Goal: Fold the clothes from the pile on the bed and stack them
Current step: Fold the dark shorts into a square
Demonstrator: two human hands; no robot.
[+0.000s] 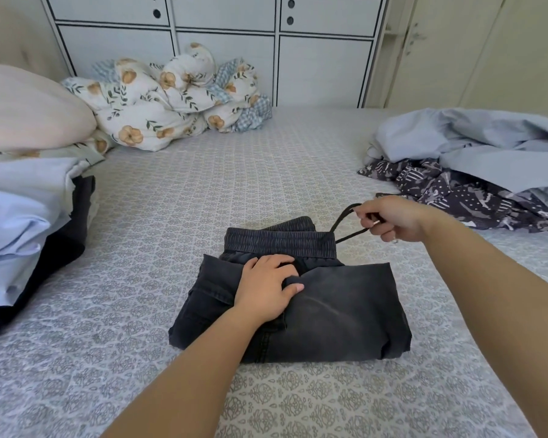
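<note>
1. Stack (29,216): folded clothes at the left edge of the bed (178,197); pale blue garments lie on top of a black one.
2. Pillow (29,109): pinkish, beyond the stack, at the far left.
3. Quilt (171,96): floral, bunched against the white cabinet (222,42) at the far side of the bed.
4. Left hand (266,289): rests on the trousers, left of their middle; fingers bent, fingertips and thumb gripping a fold of the dark cloth just below the waistband.
5. Trousers (329,311): dark grey, folded into a compact rectangle, lying in the middle of the bed near the viewer; elastic waistband (279,245) on the far side, showing above the folded-over leg cloth.
6. Cord (342,221): dark drawstring that runs from the right end of the waistband up and to the right, raised off the bed as a loop.
7. Right hand (389,219): just right of the waistband, above the bed; fingers curled, pinching the loop of the cord.
8. Pile (475,165): unfolded clothes at the right edge of the bed, well apart from the trousers; a pale blue garment lies over a dark patterned one.
9. Door (440,49): cream, behind the pile at the right.
</note>
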